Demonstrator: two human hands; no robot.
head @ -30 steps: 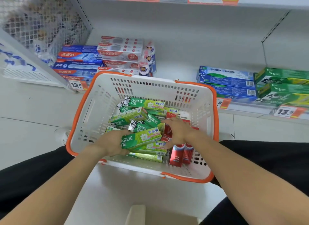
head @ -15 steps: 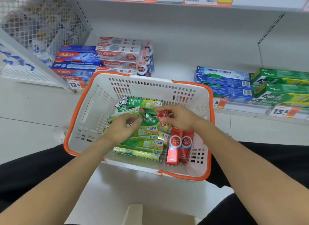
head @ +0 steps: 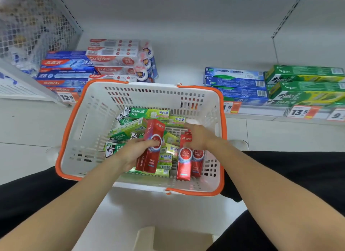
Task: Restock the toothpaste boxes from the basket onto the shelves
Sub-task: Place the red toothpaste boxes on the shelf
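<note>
A white basket with an orange rim [head: 78, 123] sits in front of me, holding several green Darlie toothpaste boxes [head: 147, 113] and red Colgate boxes. My left hand [head: 134, 153] grips one red toothpaste box [head: 152, 148], lifted clear of the pile with its far end raised. My right hand [head: 200, 136] reaches into the basket's right side, its fingers on the tops of two more red boxes [head: 184, 163] standing against the near wall. Whether the fingers close round them is hidden.
The low shelf [head: 179, 73] behind the basket carries a stack of Colgate boxes [head: 112, 59] at left, blue boxes [head: 235, 84] and green Darlie boxes [head: 306, 84] at right. A wire mesh divider [head: 33, 32] stands far left. Price tags line the shelf edge.
A red box passed from my right hand to my left, which now holds it up above the green boxes. My right hand moved down onto the standing red boxes.
</note>
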